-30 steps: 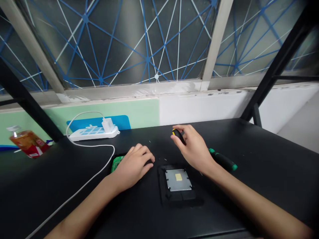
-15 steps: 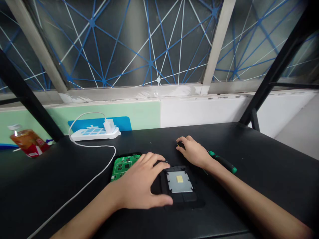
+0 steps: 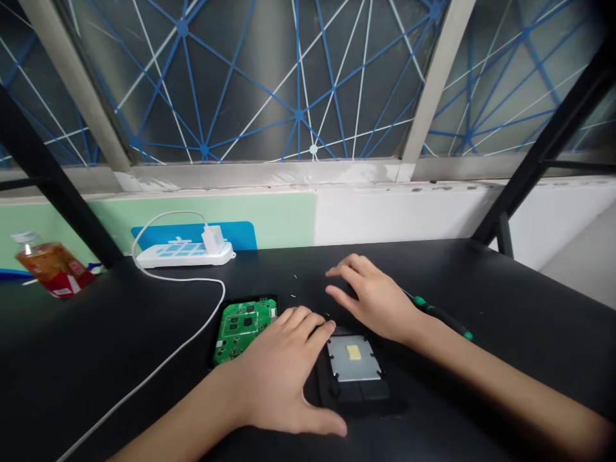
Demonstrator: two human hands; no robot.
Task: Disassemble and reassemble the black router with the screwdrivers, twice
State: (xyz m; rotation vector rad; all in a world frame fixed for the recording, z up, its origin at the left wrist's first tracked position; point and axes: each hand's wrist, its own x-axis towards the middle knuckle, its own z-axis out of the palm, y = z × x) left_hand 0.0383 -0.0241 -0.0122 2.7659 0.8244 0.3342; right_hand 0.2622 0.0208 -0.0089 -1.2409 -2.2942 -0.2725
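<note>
My left hand [image 3: 289, 375] is spread over the black table, thumb apart from the fingers, between a green circuit board [image 3: 243, 327] in a black casing and a black part with a silver plate [image 3: 353, 359]. A small yellow pad [image 3: 353, 352] sits on that plate. Whether my left fingertips touch the black part is unclear. Beyond it, my right hand [image 3: 370, 292] hovers with thumb and fingers apart and nothing visible between them. A green-and-black screwdriver [image 3: 445, 317] lies beside my right wrist, partly covered by the forearm.
At the back left are a white power strip [image 3: 185, 254] with a plugged-in charger [image 3: 213, 239] and a white cable [image 3: 180, 350] crossing the table [image 3: 520, 333]. A drink pouch [image 3: 55, 266] stands far left. Small thin bits lie near mid-table. Black frame legs flank both sides.
My right hand has opened; the small dark thing at its fingertips no longer shows. My left hand is slightly lower and further right in view. The camera view has shifted a little.
</note>
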